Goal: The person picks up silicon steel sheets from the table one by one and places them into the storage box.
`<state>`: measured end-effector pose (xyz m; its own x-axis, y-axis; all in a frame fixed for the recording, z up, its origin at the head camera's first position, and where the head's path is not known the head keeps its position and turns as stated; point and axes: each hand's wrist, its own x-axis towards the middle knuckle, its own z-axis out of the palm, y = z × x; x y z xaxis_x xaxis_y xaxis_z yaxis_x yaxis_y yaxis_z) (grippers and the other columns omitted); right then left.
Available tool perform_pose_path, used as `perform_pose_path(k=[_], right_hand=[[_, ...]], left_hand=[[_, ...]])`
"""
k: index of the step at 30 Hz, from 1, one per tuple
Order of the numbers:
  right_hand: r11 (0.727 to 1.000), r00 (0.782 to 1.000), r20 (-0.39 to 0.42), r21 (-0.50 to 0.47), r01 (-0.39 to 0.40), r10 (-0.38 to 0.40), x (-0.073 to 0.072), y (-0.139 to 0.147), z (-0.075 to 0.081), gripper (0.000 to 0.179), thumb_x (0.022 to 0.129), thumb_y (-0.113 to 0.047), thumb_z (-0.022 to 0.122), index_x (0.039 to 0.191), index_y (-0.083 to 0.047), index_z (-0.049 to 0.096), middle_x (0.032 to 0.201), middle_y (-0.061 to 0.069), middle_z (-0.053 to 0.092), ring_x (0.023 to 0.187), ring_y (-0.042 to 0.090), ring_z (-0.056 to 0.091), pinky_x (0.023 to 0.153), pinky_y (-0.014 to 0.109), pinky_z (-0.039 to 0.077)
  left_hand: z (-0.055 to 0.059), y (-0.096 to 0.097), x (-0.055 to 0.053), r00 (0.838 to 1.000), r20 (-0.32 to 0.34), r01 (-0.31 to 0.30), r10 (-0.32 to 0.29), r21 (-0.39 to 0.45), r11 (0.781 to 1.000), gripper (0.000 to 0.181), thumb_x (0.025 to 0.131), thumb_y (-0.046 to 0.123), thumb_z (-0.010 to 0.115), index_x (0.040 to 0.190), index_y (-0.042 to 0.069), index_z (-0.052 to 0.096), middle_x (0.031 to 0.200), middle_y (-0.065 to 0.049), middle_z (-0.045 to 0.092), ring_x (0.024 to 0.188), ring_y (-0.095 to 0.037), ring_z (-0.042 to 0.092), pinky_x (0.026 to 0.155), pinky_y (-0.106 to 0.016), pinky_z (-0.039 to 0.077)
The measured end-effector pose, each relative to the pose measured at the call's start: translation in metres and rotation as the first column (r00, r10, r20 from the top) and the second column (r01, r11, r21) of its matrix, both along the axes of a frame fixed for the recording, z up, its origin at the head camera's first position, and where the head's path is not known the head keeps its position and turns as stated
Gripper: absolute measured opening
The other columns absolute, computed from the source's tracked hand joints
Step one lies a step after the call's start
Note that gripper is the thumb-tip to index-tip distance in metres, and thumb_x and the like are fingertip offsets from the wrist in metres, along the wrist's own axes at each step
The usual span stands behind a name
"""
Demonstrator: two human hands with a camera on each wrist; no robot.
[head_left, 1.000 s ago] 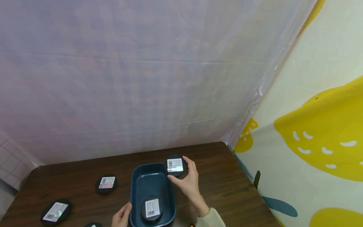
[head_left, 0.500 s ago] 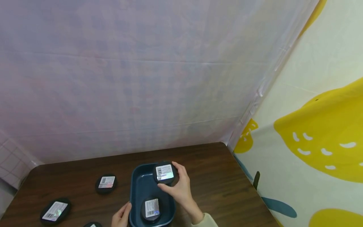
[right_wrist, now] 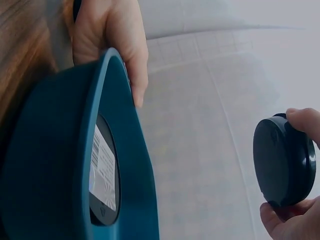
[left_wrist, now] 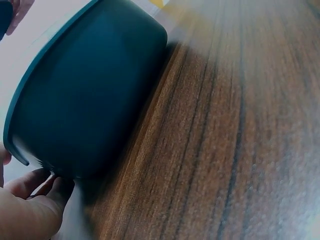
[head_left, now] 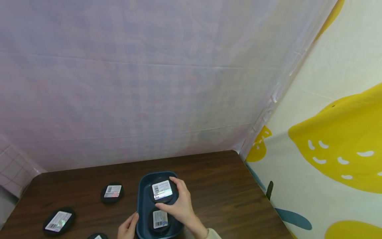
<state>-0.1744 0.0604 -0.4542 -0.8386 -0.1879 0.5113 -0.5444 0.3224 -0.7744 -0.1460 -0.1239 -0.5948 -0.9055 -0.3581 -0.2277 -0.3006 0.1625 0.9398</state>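
Lower the held disc (head_left: pixel 162 190) slowly and flat, label up, into the far half of the tub (head_left: pixel 140 199). Mind the second disc (head_left: pixel 160 219), lying label up in the near half; do not bump it or land on it. Best to let go only after touching the tub's floor. Press the tub still with the left hand (head_left: pixel 127 227), to stop any sliding on the table (head_left: pixel 226 192).

In the right hand (head_left: pixel 181 203), pinched by its edge between thumb and fingers: the held disc, up above the rim, not yet down. In the left hand, gripped at the near left side: the tub, well below the held disc. Cannot see every left finger. Off to the left, untouched: three more discs (head_left: pixel 111 192).
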Motion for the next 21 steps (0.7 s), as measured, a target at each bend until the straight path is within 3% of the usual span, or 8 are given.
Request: perform_pose_path(k=[5,13,17,21], right_hand=[[1.0,1.0,0.018,0.016,-0.02,0.02,0.003,-0.003,0.0,0.075,0.058,-0.006,0.088,0.122,0.005,0.051,0.113,0.02,0.057,0.099,0.032,0.056,0.086,0.032,0.047],[0.999,1.0,0.02,0.049,-0.024,0.023,-0.012,-0.005,-0.035,0.082,0.057,-0.018,0.09,0.127,-0.006,0.05,0.119,0.009,0.057,0.104,0.026,0.055,0.09,0.035,0.045],[0.998,0.999,0.005,0.053,-0.042,0.041,-0.013,-0.005,-0.043,0.081,0.058,-0.025,0.09,0.127,-0.008,0.051,0.118,0.004,0.057,0.103,0.021,0.054,0.089,0.033,0.045],[0.996,0.998,-0.018,0.069,-0.056,0.057,-0.011,-0.006,-0.047,0.078,0.059,-0.026,0.09,0.125,-0.006,0.052,0.116,0.002,0.057,0.102,0.018,0.055,0.088,0.032,0.046]], left_hand=[[0.0,0.0,0.0,1.0,0.004,-0.008,0.008,0.002,1.0,0.056,0.095,0.04,0.049,0.122,-0.009,0.055,0.123,-0.025,0.053,0.11,-0.025,0.054,0.095,-0.046,0.041],[0.0,0.0,0.0,1.0,0.01,-0.01,0.01,0.018,1.0,0.056,0.095,0.039,0.051,0.122,-0.009,0.054,0.124,-0.025,0.053,0.108,-0.022,0.055,0.092,-0.041,0.044],[0.0,-0.001,0.001,1.0,-0.002,-0.016,0.016,0.026,1.0,0.055,0.094,0.039,0.053,0.123,-0.008,0.055,0.124,-0.024,0.054,0.092,0.002,0.056,0.08,-0.018,0.046],[0.0,-0.001,0.002,1.0,-0.025,-0.013,0.014,0.034,0.999,0.051,0.095,0.035,0.054,0.122,-0.008,0.055,0.123,-0.024,0.054,0.081,0.018,0.046,0.071,-0.007,0.038]])
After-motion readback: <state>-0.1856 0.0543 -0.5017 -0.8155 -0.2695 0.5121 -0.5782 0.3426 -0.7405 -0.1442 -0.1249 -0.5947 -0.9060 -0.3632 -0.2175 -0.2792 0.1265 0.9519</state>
